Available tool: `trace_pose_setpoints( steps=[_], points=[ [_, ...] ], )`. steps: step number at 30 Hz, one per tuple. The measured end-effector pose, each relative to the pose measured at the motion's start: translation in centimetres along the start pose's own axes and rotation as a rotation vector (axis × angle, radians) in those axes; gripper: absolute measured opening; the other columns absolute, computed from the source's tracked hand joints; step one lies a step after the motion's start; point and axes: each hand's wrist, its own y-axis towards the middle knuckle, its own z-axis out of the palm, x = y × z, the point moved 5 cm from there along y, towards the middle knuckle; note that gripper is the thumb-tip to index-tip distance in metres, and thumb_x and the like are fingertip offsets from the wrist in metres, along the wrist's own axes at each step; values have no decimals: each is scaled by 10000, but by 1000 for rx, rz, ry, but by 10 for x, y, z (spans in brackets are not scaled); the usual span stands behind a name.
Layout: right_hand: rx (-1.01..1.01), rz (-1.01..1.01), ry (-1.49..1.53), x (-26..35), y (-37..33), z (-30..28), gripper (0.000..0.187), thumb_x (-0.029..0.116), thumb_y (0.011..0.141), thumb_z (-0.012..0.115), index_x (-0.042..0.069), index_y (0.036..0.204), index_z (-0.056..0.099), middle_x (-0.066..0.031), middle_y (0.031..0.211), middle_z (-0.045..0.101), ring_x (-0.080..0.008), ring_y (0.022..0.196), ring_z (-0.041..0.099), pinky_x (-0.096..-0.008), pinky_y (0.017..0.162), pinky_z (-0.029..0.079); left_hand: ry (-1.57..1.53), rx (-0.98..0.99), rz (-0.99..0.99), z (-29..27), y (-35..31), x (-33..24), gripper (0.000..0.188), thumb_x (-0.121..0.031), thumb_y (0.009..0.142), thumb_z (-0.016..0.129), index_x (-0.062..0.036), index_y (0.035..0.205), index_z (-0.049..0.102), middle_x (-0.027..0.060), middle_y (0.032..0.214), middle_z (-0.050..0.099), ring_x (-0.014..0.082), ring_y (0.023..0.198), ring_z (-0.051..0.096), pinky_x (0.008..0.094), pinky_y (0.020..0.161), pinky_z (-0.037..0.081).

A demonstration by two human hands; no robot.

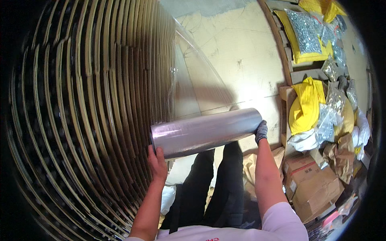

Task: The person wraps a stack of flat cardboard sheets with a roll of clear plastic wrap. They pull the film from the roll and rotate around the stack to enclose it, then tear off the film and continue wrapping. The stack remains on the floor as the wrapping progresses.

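A wide roll of clear stretch film (pixel 205 132) lies across my front, held level between both hands. My left hand (pixel 157 162) is bare and grips its left end, close beside the tall stack of brown layered sheets (pixel 100 88). At the opposite end, my right hand (pixel 261 131), in a grey glove, is closed on the roll; some of its fingers are hidden. From the roll, a see-through web of film (pixel 201 66) runs up and away to the far edge of the stack, and shiny film clings to that side of it.
On the right, wooden pallets (pixel 286 96) carry yellow sacks (pixel 307 106) and clear bags of small parts (pixel 303 32). A cardboard box (pixel 309 182) and crumpled brown paper (pixel 341 156) sit nearer me. Pale floor (pixel 241 48) runs between the stack and the pallets.
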Motion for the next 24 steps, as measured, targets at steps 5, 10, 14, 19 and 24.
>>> trace_pose_setpoints(
  steps=[5,10,14,19,24],
  points=[
    [-10,-10,-77,-103,-71,-42,633,576,958,381,44,1230,590,-127,1218,620,-272,1071,586,-419,935,483,47,45,14,-46,-73,55,471,-373,1017,455,58,1195,521,250,1042,621,379,922,593,444,836,453],
    [-30,-89,41,-199,-94,-81,599,533,993,375,25,1217,599,-126,1132,641,-258,987,587,-408,890,494,74,-3,92,-73,-139,90,442,-370,1012,460,50,1125,538,229,967,621,357,870,590,442,801,453],
    [-128,93,374,-279,-114,-109,574,537,988,387,43,1172,614,-94,1116,654,-236,960,606,-383,851,502,26,33,129,-84,-192,112,408,-365,1011,462,31,1071,544,205,901,612,337,827,585,431,762,448],
    [-50,152,522,-375,-162,-140,416,470,998,403,130,1092,624,-28,1081,660,-191,953,617,-322,842,505,118,128,183,-97,-254,141,390,-342,1005,461,37,1066,531,203,892,579,351,818,563,426,745,436],
    [-47,22,677,-470,-186,-140,446,479,951,411,115,1098,623,-77,1045,660,-226,925,636,-388,785,529,251,225,438,-108,-310,172,537,-413,1021,396,87,1194,489,148,972,549,245,864,501,359,786,423]
  ],
)
